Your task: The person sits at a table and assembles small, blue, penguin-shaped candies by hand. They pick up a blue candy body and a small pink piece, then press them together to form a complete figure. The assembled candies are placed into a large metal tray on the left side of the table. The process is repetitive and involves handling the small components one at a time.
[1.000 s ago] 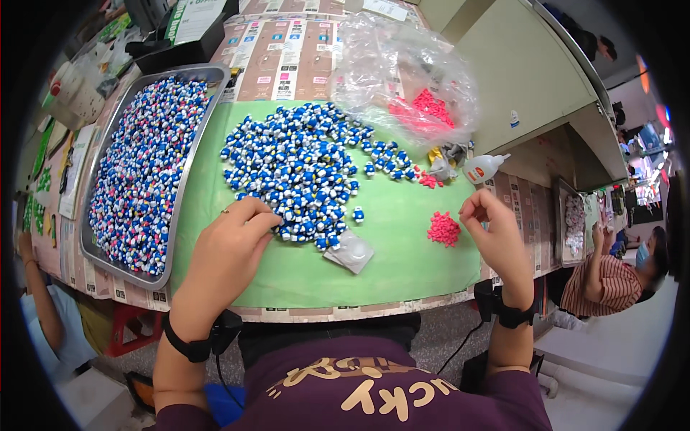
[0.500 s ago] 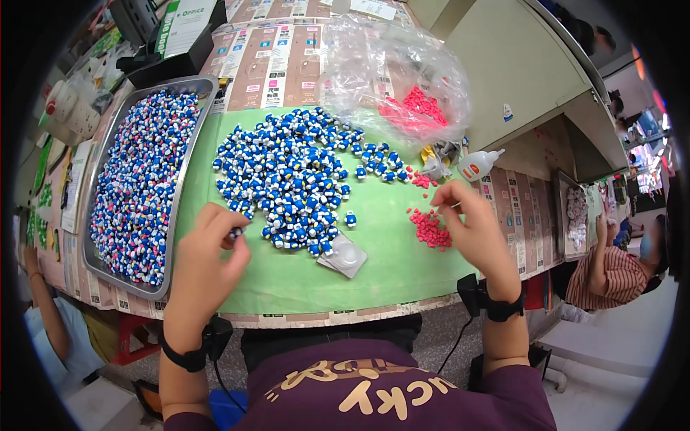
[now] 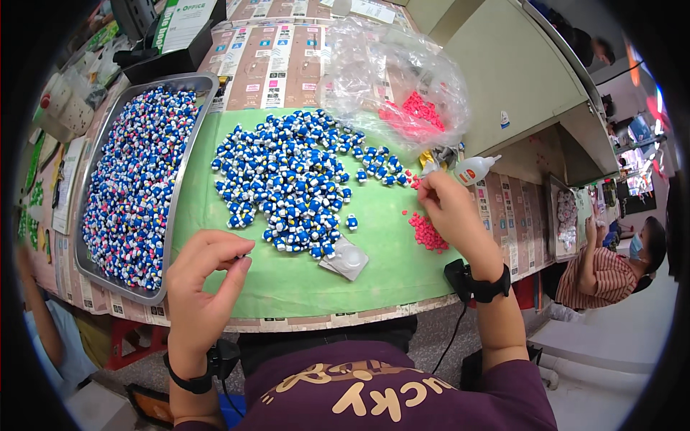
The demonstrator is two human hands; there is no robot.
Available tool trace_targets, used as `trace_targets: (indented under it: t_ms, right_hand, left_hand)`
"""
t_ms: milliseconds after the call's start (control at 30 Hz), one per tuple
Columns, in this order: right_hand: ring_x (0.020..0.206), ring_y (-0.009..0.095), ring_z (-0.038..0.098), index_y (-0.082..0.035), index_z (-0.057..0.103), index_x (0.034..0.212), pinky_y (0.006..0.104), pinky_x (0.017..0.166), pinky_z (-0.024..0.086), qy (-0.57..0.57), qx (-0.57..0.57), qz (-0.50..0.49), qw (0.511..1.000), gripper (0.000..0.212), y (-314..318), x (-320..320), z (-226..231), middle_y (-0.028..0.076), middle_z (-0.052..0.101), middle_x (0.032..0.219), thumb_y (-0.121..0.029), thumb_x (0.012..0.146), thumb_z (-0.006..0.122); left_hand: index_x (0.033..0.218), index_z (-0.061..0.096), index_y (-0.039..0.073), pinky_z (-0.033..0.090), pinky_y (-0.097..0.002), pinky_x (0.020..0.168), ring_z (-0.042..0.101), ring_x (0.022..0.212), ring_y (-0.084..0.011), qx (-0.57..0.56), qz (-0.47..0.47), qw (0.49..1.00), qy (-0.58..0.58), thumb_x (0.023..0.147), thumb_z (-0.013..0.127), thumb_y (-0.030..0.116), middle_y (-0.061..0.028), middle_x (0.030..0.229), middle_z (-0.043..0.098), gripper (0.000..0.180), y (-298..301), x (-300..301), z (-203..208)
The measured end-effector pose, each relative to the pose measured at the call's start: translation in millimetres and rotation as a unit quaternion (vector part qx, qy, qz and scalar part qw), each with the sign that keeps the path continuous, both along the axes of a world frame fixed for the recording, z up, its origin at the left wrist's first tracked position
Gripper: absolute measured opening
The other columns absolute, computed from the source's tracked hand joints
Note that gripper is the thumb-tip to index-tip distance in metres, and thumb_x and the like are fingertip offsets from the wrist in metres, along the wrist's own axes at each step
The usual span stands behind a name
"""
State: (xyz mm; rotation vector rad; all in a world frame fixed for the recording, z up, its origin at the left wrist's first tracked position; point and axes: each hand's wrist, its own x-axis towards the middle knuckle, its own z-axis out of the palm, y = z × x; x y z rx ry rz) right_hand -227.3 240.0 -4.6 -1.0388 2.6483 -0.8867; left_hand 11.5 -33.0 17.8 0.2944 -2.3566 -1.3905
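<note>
My left hand [image 3: 205, 287] is closed in a pinch over the near left of the green mat, with a small dark-blue piece [image 3: 241, 256] just showing between thumb and forefinger. Beyond it spreads a heap of blue-and-white figurine pieces [image 3: 295, 179] with yellow spots. My right hand [image 3: 453, 212] has thumb and fingers together at the far end of the small pink pieces [image 3: 428, 233]; whatever is in the fingertips is hidden. A small grey-white tray [image 3: 347, 260] lies against the heap's near edge.
A metal tray [image 3: 171, 237] full of blue-and-white pieces stands at left. At the back, a clear plastic bag [image 3: 352, 79] holds more pink pieces. A white squeeze bottle [image 3: 476, 169] lies beyond my right hand, near a grey cabinet [image 3: 503, 79]. Co-workers sit at both sides.
My left hand has come back toward me, away from the heap, still pinching the small blue piece. My right hand has shifted left and its fingertips have closed.
</note>
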Motion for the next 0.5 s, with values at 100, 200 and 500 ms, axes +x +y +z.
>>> trace_targets:
  t_ms: [100,200,500]
  right_hand:
    - [0.073,0.031,0.058,0.001,0.051,0.086,0.0384,0.067,0.047,-0.026,0.011,0.021,0.999,0.009,-3.7,8.8,2.6,0.017,0.057,0.082,0.008,0.08,0.054]
    - [0.074,0.031,0.058,0.001,0.051,0.086,0.0389,0.066,0.047,-0.089,0.032,0.021,0.995,0.01,-4.4,14.7,10.6,0.016,0.056,0.082,0.008,0.08,0.054]
    - [0.087,0.022,0.06,-0.005,0.054,0.086,0.0325,0.079,0.047,-0.115,-0.215,0.213,0.946,0.027,-45.4,81.9,65.7,0.008,0.061,0.093,0.016,0.073,0.065]
  left_hand:
    - [0.1,0.068,-0.001,0.052,-0.0236,0.071,0.063,0.087,-0.0152,0.003,-0.013,1.0,0.004,0.083,0.063,-0.01,-0.0101,0.101,0.063,0.021,1.5,0.3,-0.5]
    - [0.101,0.069,-0.001,0.053,-0.0243,0.071,0.063,0.086,-0.0154,0.046,-0.018,0.999,0.012,0.083,0.063,-0.01,-0.0107,0.101,0.063,0.021,6.8,-1.7,-0.5]
    - [0.109,0.066,-0.005,0.057,-0.0252,0.075,0.064,0.087,-0.0135,0.418,-0.148,0.895,-0.046,0.095,0.059,0.001,-0.0101,0.105,0.062,0.017,50.1,-24.2,7.1]
